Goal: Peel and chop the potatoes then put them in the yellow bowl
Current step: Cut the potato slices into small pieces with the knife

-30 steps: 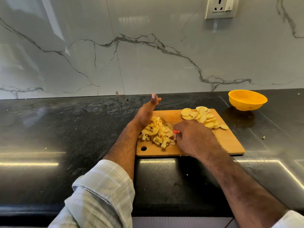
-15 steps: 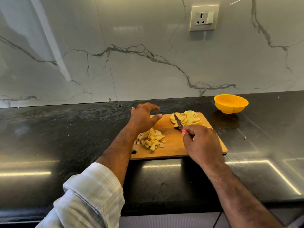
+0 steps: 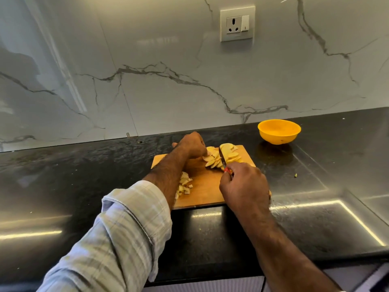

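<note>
On black granite counter (image 3: pixel 63 186) below marble backsplash (image 3: pixel 147 81), my left hand (image 3: pixel 192 145) now pinching potato slices (image 3: pixel 214 159) on cutting board (image 3: pixel 206 190), my right hand (image 3: pixel 244 186) gripping knife (image 3: pixel 222 158), blade moved among slices.

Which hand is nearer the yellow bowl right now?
Right. The right hand grips the knife at the board's near right side, below and left of the yellow bowl. The left hand rests on the potato slices, farther left of it.

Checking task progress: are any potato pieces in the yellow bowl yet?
No, the yellow bowl looks empty; the slices and chopped pieces lie on the cutting board.
</note>
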